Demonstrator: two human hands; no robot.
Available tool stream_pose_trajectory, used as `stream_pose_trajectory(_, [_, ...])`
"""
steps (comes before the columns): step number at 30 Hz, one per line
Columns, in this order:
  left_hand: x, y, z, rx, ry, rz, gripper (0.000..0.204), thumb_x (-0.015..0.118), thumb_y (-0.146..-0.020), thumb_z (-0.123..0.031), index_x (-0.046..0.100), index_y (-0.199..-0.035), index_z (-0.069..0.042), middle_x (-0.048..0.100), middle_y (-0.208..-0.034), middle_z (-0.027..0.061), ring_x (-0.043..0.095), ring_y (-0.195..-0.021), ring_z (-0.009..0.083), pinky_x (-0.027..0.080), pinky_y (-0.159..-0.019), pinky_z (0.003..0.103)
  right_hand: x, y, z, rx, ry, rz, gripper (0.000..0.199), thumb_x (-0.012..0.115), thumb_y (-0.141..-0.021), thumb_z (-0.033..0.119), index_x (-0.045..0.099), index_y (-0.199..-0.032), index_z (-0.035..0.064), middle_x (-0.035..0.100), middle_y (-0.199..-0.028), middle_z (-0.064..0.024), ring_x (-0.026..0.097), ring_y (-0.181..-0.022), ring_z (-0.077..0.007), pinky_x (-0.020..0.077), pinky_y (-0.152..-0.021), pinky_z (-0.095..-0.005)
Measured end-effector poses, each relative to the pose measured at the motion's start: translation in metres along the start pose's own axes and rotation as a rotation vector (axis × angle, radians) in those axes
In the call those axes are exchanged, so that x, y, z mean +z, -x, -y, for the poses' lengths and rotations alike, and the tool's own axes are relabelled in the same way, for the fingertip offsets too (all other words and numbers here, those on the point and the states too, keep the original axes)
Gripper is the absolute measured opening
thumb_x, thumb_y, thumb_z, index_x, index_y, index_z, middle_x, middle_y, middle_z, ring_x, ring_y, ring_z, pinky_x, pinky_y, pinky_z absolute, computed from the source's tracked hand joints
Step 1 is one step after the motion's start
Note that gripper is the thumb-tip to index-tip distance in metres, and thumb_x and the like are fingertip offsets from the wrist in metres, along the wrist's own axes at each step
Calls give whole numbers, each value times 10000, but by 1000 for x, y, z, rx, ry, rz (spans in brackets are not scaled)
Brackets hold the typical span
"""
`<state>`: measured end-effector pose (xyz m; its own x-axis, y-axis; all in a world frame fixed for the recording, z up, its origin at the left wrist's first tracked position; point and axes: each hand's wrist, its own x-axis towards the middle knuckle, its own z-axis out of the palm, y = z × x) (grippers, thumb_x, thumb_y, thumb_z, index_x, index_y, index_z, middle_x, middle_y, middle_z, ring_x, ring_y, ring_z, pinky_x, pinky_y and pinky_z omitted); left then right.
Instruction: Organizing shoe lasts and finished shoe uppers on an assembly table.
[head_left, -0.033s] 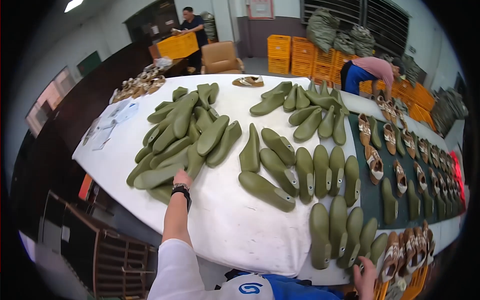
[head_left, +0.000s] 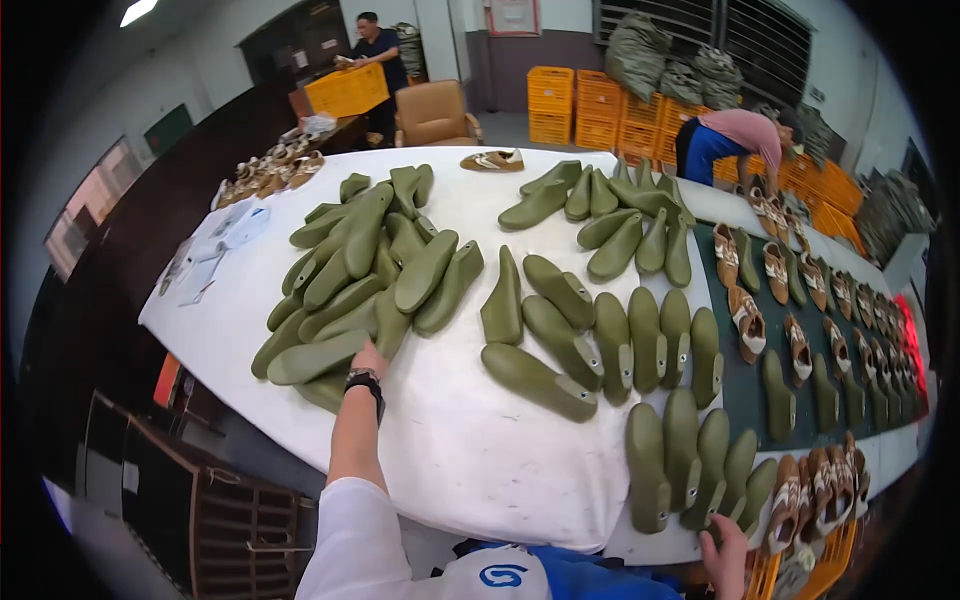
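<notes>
- Landmark = pile of green shoe lasts (head_left: pixel 425 270), heaped on L part of white-covered worktop (head_left: pixel 450 460).
- L hand (head_left: pixel 368 357): at near side of pile, touching R end of a lighter green last (head_left: pixel 315 358); dark wristband (head_left: pixel 364 381) on wrist. Fingers mostly hidden, can't tell if clamped on it or just resting.
- That last lies on its side or flat (can't tell) at pile's near edge, amongst others.
- R hand (head_left: pixel 725 556): well R of pile & nearer the body, at near ends of a row of lasts (head_left: pixel 683 450). Fingers bent; can't tell if clamped or only touching.
- R of pile: more lasts lined up side by side (head_left: pixel 646 340), plus a few at angles betw. them & pile.
- Far R of pile: dk green board (head_left: pixel 738 395) w/ brown-&-white shoes (head_left: pixel 776 272) & lasts in rows; more shoes (head_left: pixel 786 505) R of R hand.
- Beyond pile, slightly R: single shoe (head_left: pixel 492 160) near worktop's far edge.
- L of pile: papers (head_left: pixel 220 245).
- Bkgd, beyond pile: tan chair (head_left: pixel 432 110), person (head_left: pixel 382 50) by yellow crate (head_left: pixel 345 92); to R, stacked orange crates (head_left: pixel 550 92) & bending person (head_left: pixel 715 150).
</notes>
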<state>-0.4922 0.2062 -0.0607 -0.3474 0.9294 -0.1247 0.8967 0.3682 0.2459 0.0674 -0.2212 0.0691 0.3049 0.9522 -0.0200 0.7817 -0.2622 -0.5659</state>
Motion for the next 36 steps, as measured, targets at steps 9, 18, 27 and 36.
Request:
stream_pose_trajectory(9, [14, 27, 15, 203, 348, 166, 617, 695, -682, -388, 536, -1101, 35, 627, -993, 272, 605, -938, 410, 485, -834, 444, 109, -30, 150, -61, -251, 244, 304, 669, -776, 127, 626, -1049, 1, 656, -952, -185, 638, -905, -315, 497, -786, -346])
stream_pose_trajectory(18, [-11, 105, 57, 1237, 55, 105, 413, 581, -740, -105, 540, -1151, -91, 601, -958, 106, 583, -914, 300, 460, -831, 387, 264, -206, 191, -543, -203, 289, 680, 699, -771, 345, 442, -1287, -18, 538, -1213, -231, 530, -1106, -346, 423, -940, -370])
stream_pose_trajectory(27, [-1, 32, -67, 1363, -309, 529, 559, 645, -719, -115, 507, -1259, -156, 474, -1301, 139, 418, -1232, 336, 355, -1008, 454, 311, -172, 174, 66, -484, 763, 519, 719, -780, 348, 501, -1179, 97, 626, -808, -97, 592, -716, -168, 474, -646, -304])
stream_pose_trajectory(36, [71, -117, -163, 546, 507, 238, 906, 710, -703, -352, 239, -1401, -18, 326, -1390, 263, 380, -1257, 383, 365, -1019, 405, 238, -127, 184, -118, -76, 188, 393, 742, -702, 223, 608, -1044, 85, 574, -735, -154, 577, -720, -334, 473, -661, -398])
